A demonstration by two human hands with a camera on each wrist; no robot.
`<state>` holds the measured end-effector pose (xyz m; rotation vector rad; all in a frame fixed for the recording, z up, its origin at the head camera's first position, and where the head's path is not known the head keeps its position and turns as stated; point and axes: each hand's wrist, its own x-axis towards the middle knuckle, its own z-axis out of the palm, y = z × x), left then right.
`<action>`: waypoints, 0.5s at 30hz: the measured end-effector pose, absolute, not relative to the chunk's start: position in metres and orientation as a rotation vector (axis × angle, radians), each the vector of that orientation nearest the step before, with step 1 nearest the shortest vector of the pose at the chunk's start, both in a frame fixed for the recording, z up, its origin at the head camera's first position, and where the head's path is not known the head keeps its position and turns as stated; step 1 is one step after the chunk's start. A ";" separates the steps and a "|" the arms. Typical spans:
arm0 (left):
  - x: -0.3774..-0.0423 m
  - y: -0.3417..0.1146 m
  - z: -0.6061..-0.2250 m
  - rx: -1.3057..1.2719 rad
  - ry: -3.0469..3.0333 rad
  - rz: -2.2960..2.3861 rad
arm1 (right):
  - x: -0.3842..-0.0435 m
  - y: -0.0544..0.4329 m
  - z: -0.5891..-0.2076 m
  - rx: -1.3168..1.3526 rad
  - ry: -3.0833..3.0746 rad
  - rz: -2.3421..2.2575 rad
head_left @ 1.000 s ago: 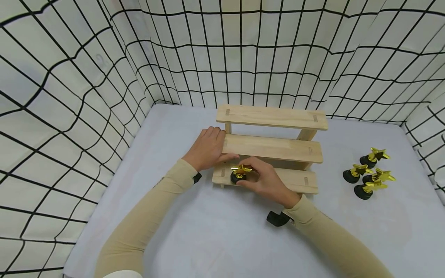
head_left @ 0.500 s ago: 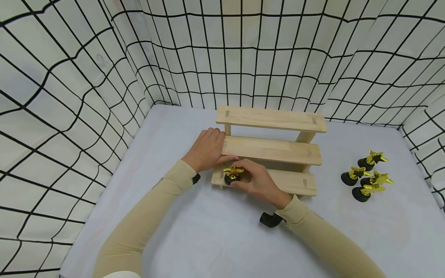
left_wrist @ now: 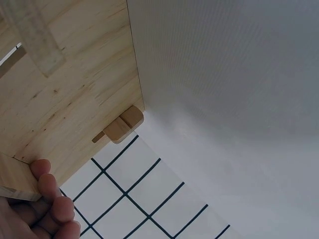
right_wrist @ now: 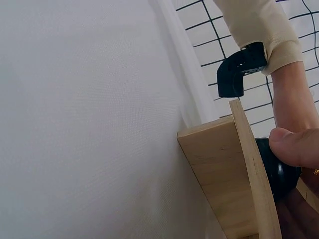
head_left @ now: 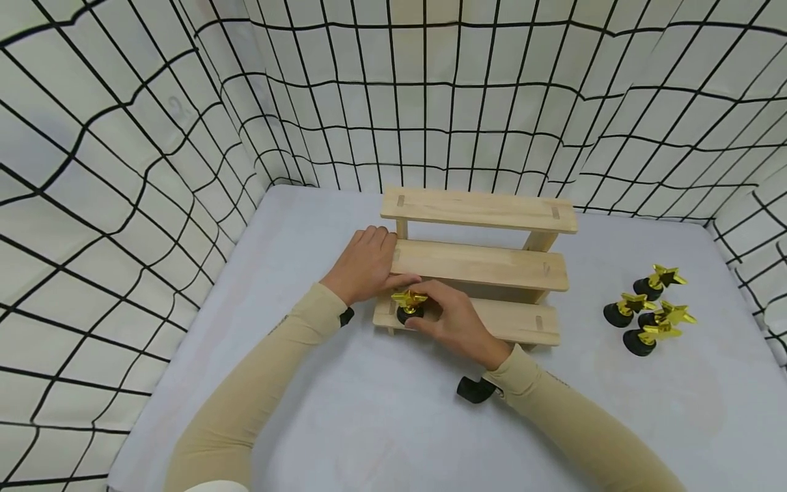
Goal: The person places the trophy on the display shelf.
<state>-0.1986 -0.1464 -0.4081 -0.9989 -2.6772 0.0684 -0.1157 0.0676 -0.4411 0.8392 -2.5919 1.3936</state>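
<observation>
A three-step wooden display shelf (head_left: 486, 265) stands on the white-covered table (head_left: 356, 417). At the left end of its middle board, my left hand (head_left: 364, 266) grips the edge; the left wrist view has its fingertips (left_wrist: 49, 186) curled round the wood. My right hand (head_left: 458, 318) pinches a small trophy (head_left: 409, 301), a gold star on a round black base, between thumb and fingers. The trophy is upright at the left end of the lowest board. In the right wrist view, its black base (right_wrist: 279, 172) sits against that board, with the thumb (right_wrist: 294, 147) on it.
Several more gold star trophies (head_left: 639, 345) stand in a group on the table, right of the shelf. Pale walls covered by black grid netting (head_left: 455, 102) rise behind and at both sides. A black wrist camera mount (head_left: 476, 389) hangs below the right wrist.
My right hand has slid the trophy slightly left along the lowest board and turned it so its star faces more forward. The left hand has kept its grip on the shelf.
</observation>
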 end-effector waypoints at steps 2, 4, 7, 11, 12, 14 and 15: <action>-0.198 -0.146 -0.408 -0.999 -2.684 0.061 | -0.115 0.068 -0.442 0.834 -2.591 1.396; -0.198 -0.146 -0.409 -0.999 -2.681 0.061 | -0.115 0.068 -0.443 0.833 -2.598 1.388; -0.198 -0.146 -0.409 -0.989 -2.664 0.073 | -0.115 0.068 -0.443 0.833 -2.613 1.368; -0.198 -0.146 -0.409 -0.979 -2.650 0.087 | -0.115 0.069 -0.442 0.823 -2.631 1.343; -0.198 -0.146 -0.409 -0.978 -2.650 0.087 | -0.115 0.070 -0.441 0.820 -2.631 1.338; -0.198 -0.146 -0.408 -0.982 -2.652 0.078 | -0.114 0.072 -0.441 0.821 -2.626 1.336; -0.198 -0.146 -0.408 -0.983 -2.654 0.071 | -0.113 0.073 -0.441 0.821 -2.624 1.332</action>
